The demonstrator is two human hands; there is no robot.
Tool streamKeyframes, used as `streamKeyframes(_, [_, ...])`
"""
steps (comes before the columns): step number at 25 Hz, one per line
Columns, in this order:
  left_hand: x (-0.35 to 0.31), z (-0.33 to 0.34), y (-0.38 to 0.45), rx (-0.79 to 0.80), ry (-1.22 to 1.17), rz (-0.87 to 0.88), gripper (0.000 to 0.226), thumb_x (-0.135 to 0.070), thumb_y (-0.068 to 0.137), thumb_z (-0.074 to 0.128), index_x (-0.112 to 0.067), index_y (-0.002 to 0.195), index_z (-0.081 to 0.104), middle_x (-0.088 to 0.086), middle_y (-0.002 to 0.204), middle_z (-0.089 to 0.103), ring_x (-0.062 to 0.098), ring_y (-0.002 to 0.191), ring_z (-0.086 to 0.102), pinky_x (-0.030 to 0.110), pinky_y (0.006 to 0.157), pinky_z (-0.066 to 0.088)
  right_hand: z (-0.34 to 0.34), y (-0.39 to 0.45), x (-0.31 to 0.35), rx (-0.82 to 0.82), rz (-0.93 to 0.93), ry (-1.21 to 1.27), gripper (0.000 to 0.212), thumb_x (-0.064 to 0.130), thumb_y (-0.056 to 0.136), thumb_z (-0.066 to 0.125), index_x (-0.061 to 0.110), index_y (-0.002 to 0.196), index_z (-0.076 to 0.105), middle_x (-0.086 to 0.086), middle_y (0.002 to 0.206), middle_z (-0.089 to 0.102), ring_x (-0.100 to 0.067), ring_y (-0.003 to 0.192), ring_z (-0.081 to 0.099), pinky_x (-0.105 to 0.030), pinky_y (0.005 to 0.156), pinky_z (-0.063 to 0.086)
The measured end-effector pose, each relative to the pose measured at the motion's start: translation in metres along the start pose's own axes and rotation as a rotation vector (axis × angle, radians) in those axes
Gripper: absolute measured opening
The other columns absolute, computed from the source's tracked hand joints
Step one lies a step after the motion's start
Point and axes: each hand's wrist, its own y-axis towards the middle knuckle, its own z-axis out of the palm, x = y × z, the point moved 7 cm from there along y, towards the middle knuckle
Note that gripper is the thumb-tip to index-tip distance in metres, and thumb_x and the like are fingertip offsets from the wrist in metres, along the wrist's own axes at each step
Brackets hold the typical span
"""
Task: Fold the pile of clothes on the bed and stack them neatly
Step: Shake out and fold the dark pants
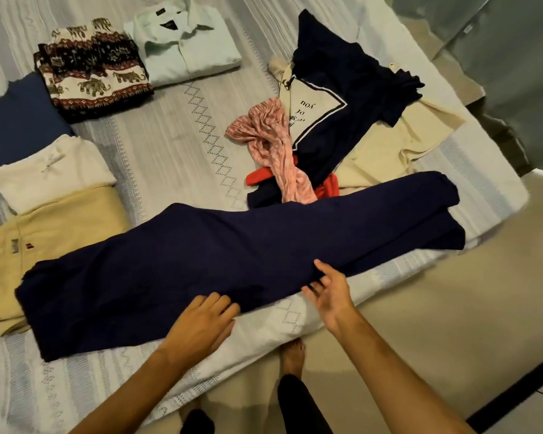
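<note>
Here both hands, left hand and right hand, rest with straight fingers on the navy trousers.

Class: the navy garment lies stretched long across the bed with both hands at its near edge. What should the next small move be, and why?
Probably fold one end over to the other. The navy garment lies long and flat, the left hand rests on its near edge, the right hand hovers open beside it, and it is far longer than the folded khaki trousers.

I see the bed carrying navy trousers under my grips, folded clothes beyond the left grip, an unfolded pile beyond the right.
</note>
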Motion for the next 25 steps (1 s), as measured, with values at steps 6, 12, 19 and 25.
streamKeyframes(6, [-0.079,0.002,0.164,0.027,-0.006,-0.089,0.053,-0.041,0.077,0.081,-0.022,0.122,0.06,0.002,0.112,0.059,0.024,0.093,0.058,0.04,0.076,0.049,-0.072,0.047,0.119,-0.071,-0.107,0.112,0.051,0.016,0.096,0.07,0.016,0.144,0.053,-0.009,0.142,0.06,-0.025,0.12,0.063,-0.04,0.098,0.051])
streamKeyframes(12, [-0.101,0.019,0.208,0.024,0.044,-0.144,0.041,-0.025,0.073,0.08,-0.013,0.11,0.066,0.006,0.094,0.06,0.028,0.079,0.057,0.042,0.057,0.045,-0.1,0.063,0.207,-0.001,-0.165,0.086,0.045,0.016,0.092,0.076,0.016,0.135,0.061,-0.007,0.126,0.074,-0.024,0.113,0.073,-0.04,0.09,0.06])
streamKeyframes(19, [-0.102,0.032,0.193,-0.002,0.103,-0.004,0.038,-0.029,0.082,0.041,-0.013,0.104,0.068,0.006,0.093,0.061,0.03,0.082,0.059,0.043,0.058,0.048,-0.149,0.044,0.192,0.037,-0.123,0.248,0.044,0.003,0.087,0.063,0.01,0.13,0.064,-0.008,0.123,0.072,-0.028,0.11,0.07,-0.045,0.096,0.057])
streamKeyframes(25, [-0.106,0.034,0.205,0.117,0.074,0.104,0.034,-0.035,0.079,0.053,-0.017,0.104,0.066,0.002,0.089,0.062,0.025,0.076,0.058,0.039,0.052,0.049,-0.164,0.066,0.244,-0.002,-0.183,0.236,0.045,0.026,0.096,0.071,0.016,0.139,0.063,-0.008,0.132,0.071,-0.028,0.122,0.068,-0.047,0.108,0.05])
